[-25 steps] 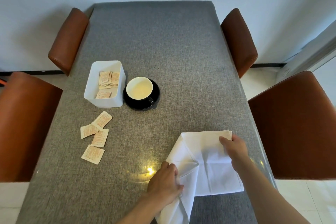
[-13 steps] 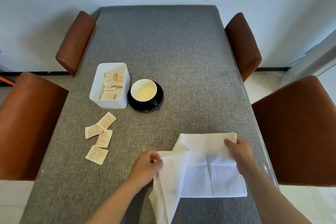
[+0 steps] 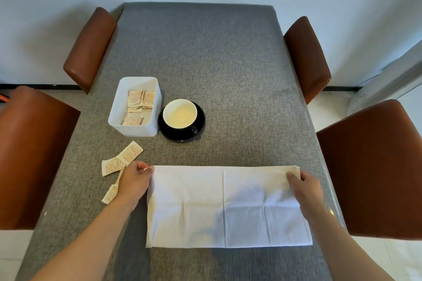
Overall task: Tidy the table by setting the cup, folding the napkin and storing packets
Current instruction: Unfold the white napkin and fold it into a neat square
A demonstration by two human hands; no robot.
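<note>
A white napkin [image 3: 205,207] lies spread flat as a wide rectangle near the table's front edge. My left hand [image 3: 134,180] pinches its far left corner. My right hand [image 3: 304,183] pinches its far right corner. A black cup [image 3: 180,114] with a cream inside stands on a black saucer [image 3: 201,125] at mid-table. To its left a white box [image 3: 137,131] holds several packets [image 3: 139,100]. Several loose packets [image 3: 124,157] lie on the cloth left of the napkin, partly hidden by my left hand.
The table [image 3: 217,64] has a grey woven cover. Brown chairs flank it: two on the left [image 3: 90,45] [image 3: 32,155], two on the right [image 3: 307,57] [image 3: 374,166]. A white wall stands behind.
My left hand has pulled the bunched left half of the napkin out to the left, so the cloth now lies spread flat. My right hand kept its hold on the right corner.
</note>
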